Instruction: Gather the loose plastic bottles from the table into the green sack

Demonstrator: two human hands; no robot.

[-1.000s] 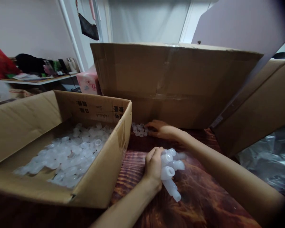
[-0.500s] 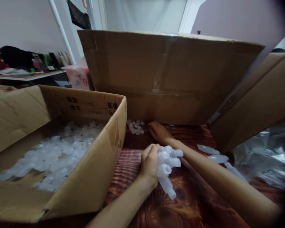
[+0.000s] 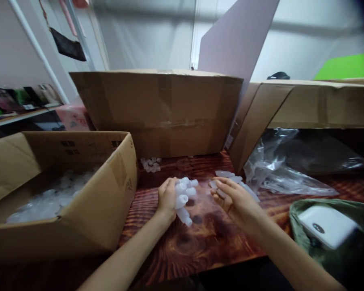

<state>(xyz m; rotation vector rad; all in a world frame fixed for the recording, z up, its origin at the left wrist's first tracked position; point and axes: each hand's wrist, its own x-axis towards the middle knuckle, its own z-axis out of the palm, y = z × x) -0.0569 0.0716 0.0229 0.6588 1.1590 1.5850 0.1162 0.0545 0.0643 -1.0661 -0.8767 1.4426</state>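
My left hand [image 3: 167,198] is closed around a bunch of translucent white plastic tubes [image 3: 183,198], their narrow necks pointing right over the table. To the right of them, my right hand [image 3: 233,198] has its fingers curled around small translucent pieces [image 3: 213,184] that look like caps; blur hides how many. Just beyond that hand, several loose tubes [image 3: 225,173] lie on the wood. A small pile of white caps [image 3: 151,164] sits farther back, beside the open carton [image 3: 118,173].
Many translucent pieces [image 3: 51,200] fill the bottom of the carton on the left. A large cardboard box [image 3: 160,109] closes off the back of the wooden table [image 3: 185,242]. Clear plastic film [image 3: 279,161] and a white device [image 3: 327,226] on green cloth are at the right.
My right hand has left the cap pile and come back to the right, fingers now curled around small pieces. The left hand still grips its tubes. The view has swung right.
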